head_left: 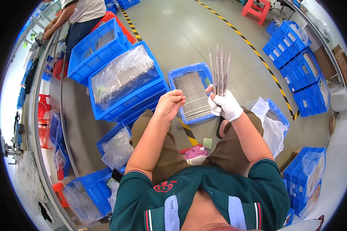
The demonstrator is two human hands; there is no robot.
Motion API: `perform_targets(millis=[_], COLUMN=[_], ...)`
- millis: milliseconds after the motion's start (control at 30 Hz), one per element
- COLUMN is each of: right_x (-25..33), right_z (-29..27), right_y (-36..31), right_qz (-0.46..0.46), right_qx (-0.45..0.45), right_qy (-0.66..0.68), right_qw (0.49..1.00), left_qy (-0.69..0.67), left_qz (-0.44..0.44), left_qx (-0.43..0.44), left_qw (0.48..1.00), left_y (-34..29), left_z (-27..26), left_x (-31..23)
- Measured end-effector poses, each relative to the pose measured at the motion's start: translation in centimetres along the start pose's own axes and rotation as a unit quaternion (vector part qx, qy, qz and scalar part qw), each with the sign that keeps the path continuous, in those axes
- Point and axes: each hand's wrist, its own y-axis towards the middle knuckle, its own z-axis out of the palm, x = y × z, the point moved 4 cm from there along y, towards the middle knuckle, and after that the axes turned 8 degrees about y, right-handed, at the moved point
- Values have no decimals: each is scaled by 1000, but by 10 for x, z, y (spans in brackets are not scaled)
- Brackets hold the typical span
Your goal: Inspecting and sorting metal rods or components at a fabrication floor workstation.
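My right hand [226, 106], in a white glove, grips a bundle of thin silvery metal rods [220, 73] that stand nearly upright and fan out slightly at the top. My bare left hand [170, 104] is closed in a pinch, apart from the bundle; whatever it may hold is too small or hidden to make out. Between and beyond my hands a blue bin [172, 75] lined with plastic sits on the floor. Many similar metal rods [194, 96] lie in it side by side in a row.
Stacked blue crates [129, 106] with plastic-covered rods stand at left. A bin under white plastic [272, 127] is by my right knee. More crates [297, 69] line the right side. At far left, a person [85, 15] works at a bench. Pink cloth [194, 152] lies between my legs.
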Motion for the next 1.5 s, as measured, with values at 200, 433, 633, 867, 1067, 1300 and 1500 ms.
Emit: perform_targets(millis=[200,433,633,867,1067,1300,1500], right_x=[-17,-27,-25,-26,-22,-18,-27], right_z=[-11,-15,-16,-16,-12,-10,-9], right_y=[0,-5,-3,-2,-1,-4,-6], right_qz=[36,66,74,74,72,106,148], right_qx=[-76,-73,-83,-77,-74,-76,-62], right_qy=[-180,-333,-349,-349,-321,-311,-308], right_qw=[980,938,931,931,941,941,938], left_qy=[-91,-75,-166,-183,-104,-15,83], left_qz=[19,25,27,45,74,136,104], left_qx=[-76,-76,-8,-19,-6,37,44], left_qw=[993,994,986,982,992,990,990], left_y=[1,-5,-10,-15,-16,-27,-30], left_z=[-9,-16,-1,11,8,2,-6], left_x=[-11,-19,-22,-26,-31,-42,-45])
